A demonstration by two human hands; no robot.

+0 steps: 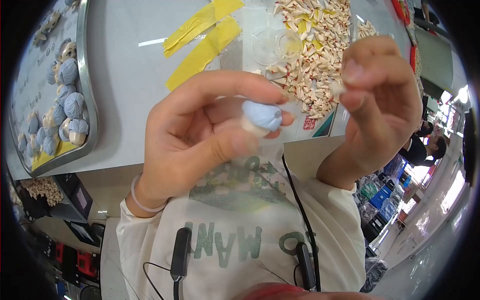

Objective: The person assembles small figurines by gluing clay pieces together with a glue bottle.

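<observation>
Near the pile (312,75), your left hand (172,132) pinches the blue toy head (261,116); your right hand (387,95) pinches a small pale piece (337,89), which a loosened grip could drop.

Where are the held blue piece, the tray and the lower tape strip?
Held blue piece (261,116): head view, its blue part.
Tray (92,117): head view, its right rim.
Lower tape strip (204,52): head view, its middle.
</observation>
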